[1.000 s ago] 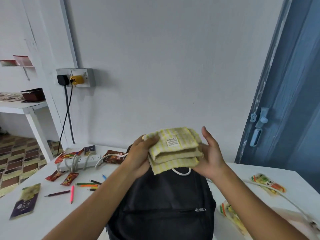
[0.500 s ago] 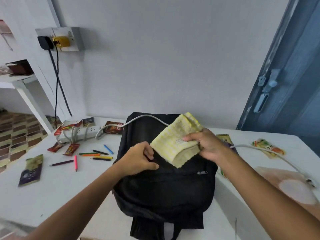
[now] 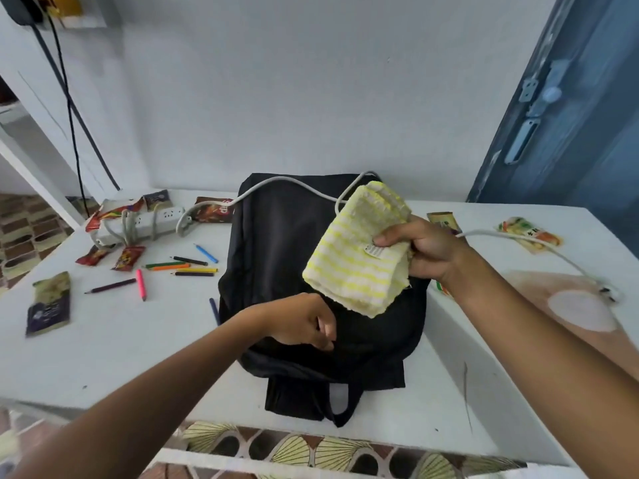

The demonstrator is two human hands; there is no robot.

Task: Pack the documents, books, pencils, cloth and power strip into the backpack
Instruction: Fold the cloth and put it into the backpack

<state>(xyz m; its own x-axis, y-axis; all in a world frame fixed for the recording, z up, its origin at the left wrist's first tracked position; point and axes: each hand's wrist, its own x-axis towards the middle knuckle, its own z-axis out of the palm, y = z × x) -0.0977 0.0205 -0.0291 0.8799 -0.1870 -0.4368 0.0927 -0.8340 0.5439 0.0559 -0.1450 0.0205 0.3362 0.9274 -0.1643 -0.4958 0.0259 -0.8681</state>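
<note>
The backpack (image 3: 311,271), a soft black cloth bag, lies flat in the middle of the white counter (image 3: 103,340). Its long side runs from the wall toward the person, with the dark straps hanging at the near edge.

In the head view, the right hand (image 3: 428,250) pinches a folded cloth (image 3: 359,261) of yellow and white stripes, thumb on top and fingers curled under. The cloth is held up over the right half of the bag, not inside it. Its long side tilts from up by the wall down toward the person, and the small white label faces up. The left hand (image 3: 304,321) has curled fingers on the front of the bag. It looks like it grips the fabric or a zip, but I cannot tell which.

I think the packing has only just begun. The coloured pencils (image 3: 183,267) lie loose on the counter left of the bag. The white power strip (image 3: 138,223) sits further back near the wall, and its grey cord (image 3: 276,183) runs over the top of the bag. I see no books or papers clearly, only small snack packets (image 3: 128,257). The bag looks closed, so it likely needs opening first.
</note>
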